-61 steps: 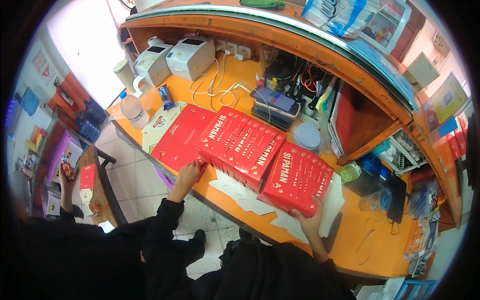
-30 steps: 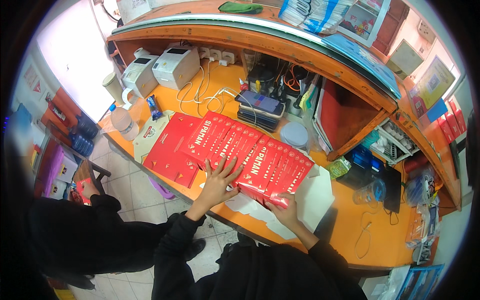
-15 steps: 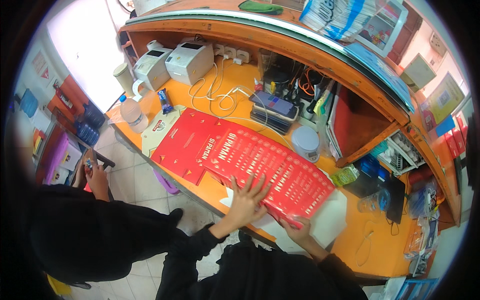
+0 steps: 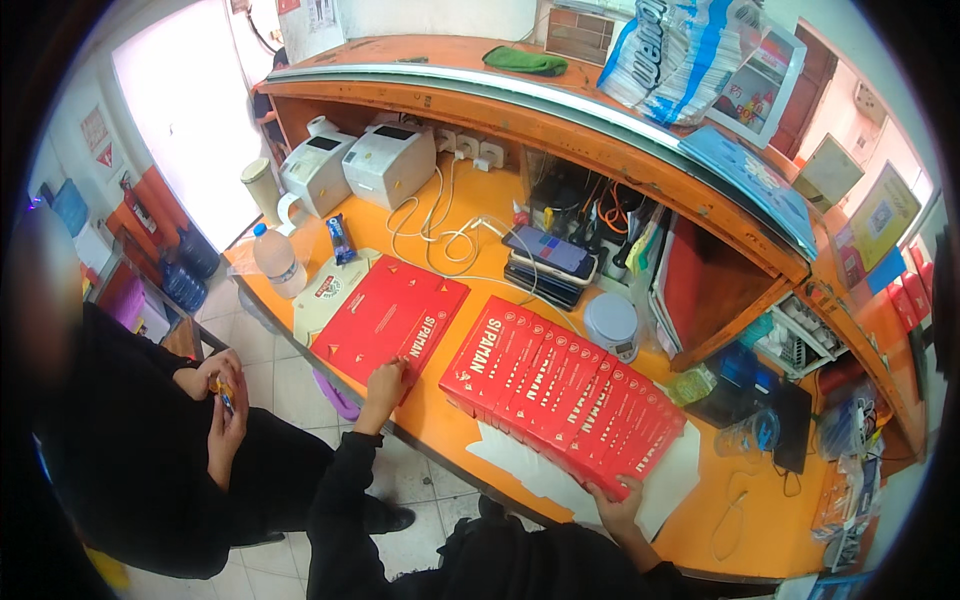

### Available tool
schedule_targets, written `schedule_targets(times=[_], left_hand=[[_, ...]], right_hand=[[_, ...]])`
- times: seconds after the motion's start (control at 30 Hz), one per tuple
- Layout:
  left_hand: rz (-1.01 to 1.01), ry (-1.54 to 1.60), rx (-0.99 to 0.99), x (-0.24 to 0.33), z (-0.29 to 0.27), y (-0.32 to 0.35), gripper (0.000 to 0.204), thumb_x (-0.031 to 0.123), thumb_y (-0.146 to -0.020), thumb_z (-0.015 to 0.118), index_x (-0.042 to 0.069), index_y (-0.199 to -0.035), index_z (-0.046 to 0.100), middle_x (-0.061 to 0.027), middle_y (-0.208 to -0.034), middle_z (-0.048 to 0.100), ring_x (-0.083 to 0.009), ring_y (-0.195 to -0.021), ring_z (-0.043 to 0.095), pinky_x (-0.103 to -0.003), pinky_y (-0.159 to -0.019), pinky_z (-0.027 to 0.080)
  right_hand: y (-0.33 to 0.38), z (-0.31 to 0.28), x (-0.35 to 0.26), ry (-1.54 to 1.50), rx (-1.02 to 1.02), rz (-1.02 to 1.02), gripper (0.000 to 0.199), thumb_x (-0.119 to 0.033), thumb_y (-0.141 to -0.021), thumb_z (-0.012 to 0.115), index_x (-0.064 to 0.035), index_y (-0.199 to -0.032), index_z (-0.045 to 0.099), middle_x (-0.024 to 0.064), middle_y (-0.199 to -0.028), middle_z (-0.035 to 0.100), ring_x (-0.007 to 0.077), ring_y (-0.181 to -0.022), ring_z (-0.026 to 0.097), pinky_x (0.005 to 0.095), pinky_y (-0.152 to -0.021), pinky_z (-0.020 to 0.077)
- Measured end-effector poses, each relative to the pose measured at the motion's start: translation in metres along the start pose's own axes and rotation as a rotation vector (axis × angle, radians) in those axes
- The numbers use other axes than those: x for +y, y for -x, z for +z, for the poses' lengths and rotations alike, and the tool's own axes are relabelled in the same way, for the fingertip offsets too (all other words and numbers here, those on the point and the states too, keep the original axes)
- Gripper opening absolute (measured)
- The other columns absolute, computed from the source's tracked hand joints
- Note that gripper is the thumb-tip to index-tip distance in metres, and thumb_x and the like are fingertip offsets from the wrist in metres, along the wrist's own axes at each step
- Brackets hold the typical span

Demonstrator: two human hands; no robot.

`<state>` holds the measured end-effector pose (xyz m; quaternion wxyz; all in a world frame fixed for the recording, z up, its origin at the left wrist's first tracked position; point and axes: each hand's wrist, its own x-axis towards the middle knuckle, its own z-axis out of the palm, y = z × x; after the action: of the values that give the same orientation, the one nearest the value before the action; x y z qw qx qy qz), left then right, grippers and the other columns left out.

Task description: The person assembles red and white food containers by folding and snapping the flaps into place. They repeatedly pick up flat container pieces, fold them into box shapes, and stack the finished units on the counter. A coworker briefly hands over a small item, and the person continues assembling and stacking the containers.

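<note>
A fanned row of red printed cardboard sheets (image 4: 560,385) lies on the orange desk, overlapping one another. My right hand (image 4: 617,503) grips the near right corner of that row, thumb on top and the other fingers partly hidden. Left of the row, a flat red cardboard sheet (image 4: 385,310) lies apart, with a strip of orange desk between. My left hand (image 4: 385,388) is at its near right edge, fingers curled and closed on the edge. Beneath the flat sheet shows a cream card (image 4: 328,292) with a round emblem. White paper (image 4: 520,462) lies beneath the fanned row.
A water bottle (image 4: 278,262), a blue snack packet (image 4: 341,240) and two label printers (image 4: 390,165) stand at the back left. Phones (image 4: 550,255) and a small scale (image 4: 611,325) sit behind the row. Another person's hands (image 4: 225,405) hold a small packet at left.
My left hand has moved left from the fanned row to the flat sheet. The row now lies apart from that sheet, to its right. My right hand stays at the row's near corner.
</note>
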<state>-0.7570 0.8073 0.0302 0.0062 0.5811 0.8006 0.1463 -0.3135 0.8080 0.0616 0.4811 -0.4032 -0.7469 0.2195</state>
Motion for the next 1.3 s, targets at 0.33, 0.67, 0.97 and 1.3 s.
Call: schedule_targets(times=[0.33,0.67,0.97,1.3], left_hand=[[0.115,-0.33,0.039,0.02,-0.043,-0.022,0.005,0.003,-0.071,0.053,0.003,-0.075,0.055,-0.0139,-0.07,0.061,-0.0277,-0.063,0.062,-0.035,-0.051,0.05],[-0.191,0.172,0.136,0.045,-0.101,-0.045,0.012,0.015,-0.067,0.067,0.006,-0.073,0.065,-0.0126,-0.066,0.061,-0.0274,-0.064,0.061,-0.038,-0.058,0.048],[0.175,0.012,0.489,0.076,-0.147,-0.054,0.011,0.016,-0.072,0.063,0.006,-0.077,0.062,-0.0099,-0.072,0.058,-0.0253,-0.064,0.059,-0.034,-0.055,0.046],[1.126,-0.361,0.659,0.254,-0.257,0.035,0.013,0.008,-0.073,0.055,0.009,-0.086,0.055,0.0014,-0.063,0.047,-0.0094,-0.057,0.05,-0.021,-0.051,0.04]], right_hand=[[0.012,0.002,0.019,-0.083,0.0,0.074,0.048,-0.006,-0.062,0.079,-0.0014,-0.099,0.049,0.0149,-0.094,0.054,0.0209,-0.084,0.058,0.0305,-0.067,0.0524],[-0.004,-0.019,-0.005,-0.129,-0.234,0.247,0.061,-0.021,-0.069,0.075,-0.0006,-0.116,0.042,0.0242,-0.11,0.05,0.0318,-0.092,0.059,0.0353,-0.071,0.0512],[-0.07,-0.09,-0.048,0.123,-0.721,0.304,0.069,-0.026,-0.073,0.068,-0.0031,-0.128,0.034,0.0137,-0.078,0.064,0.0294,-0.077,0.064,0.0344,-0.071,0.0499],[-0.213,-0.052,-0.164,0.294,-0.276,-0.731,0.054,-0.015,-0.062,0.07,-0.0035,-0.113,0.053,0.0152,-0.109,0.05,0.0316,-0.102,0.047,0.0405,-0.086,0.0404]])
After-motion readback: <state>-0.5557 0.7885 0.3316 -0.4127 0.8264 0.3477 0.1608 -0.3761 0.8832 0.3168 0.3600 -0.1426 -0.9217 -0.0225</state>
